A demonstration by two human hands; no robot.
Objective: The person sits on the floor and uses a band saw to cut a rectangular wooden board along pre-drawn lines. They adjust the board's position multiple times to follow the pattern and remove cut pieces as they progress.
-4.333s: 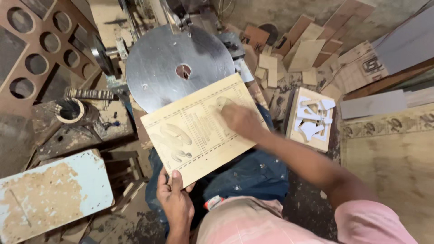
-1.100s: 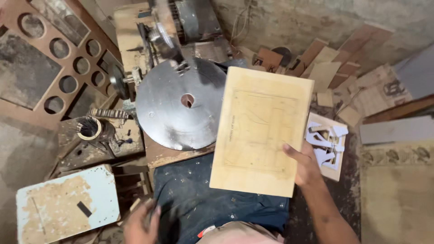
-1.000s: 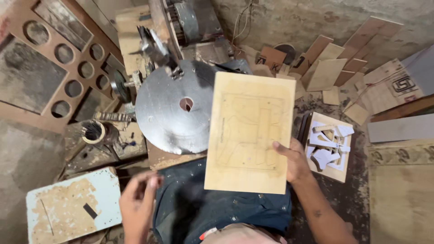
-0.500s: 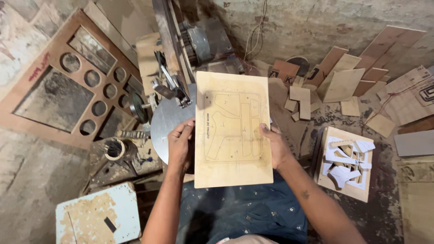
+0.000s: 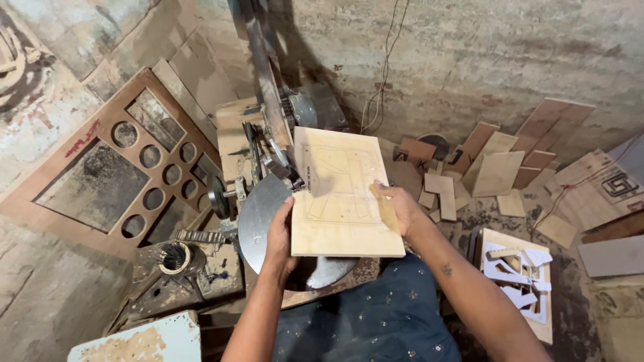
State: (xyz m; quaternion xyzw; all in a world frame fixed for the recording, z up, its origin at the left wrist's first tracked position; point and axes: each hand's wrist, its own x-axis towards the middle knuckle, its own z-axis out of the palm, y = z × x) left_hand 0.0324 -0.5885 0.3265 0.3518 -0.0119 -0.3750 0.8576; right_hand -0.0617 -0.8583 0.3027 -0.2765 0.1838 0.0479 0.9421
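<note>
Near: left hand [image 5: 280,236] grips the left edge of the plywood board [image 5: 342,194], thumb on top and fingers curled under; right hand [image 5: 396,208] grips the right edge, fingers pressed together on the face. Board lies flat over the round metal saw table [image 5: 258,218], far-left corner at the upright saw arm [image 5: 268,100]. Farther right: wood offcuts [image 5: 496,171] along the wall; left: cutout panel [image 5: 127,167] leaning.

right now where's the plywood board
In the head view the plywood board lies centre frame on the round metal table, held by the left hand and right hand.
</note>
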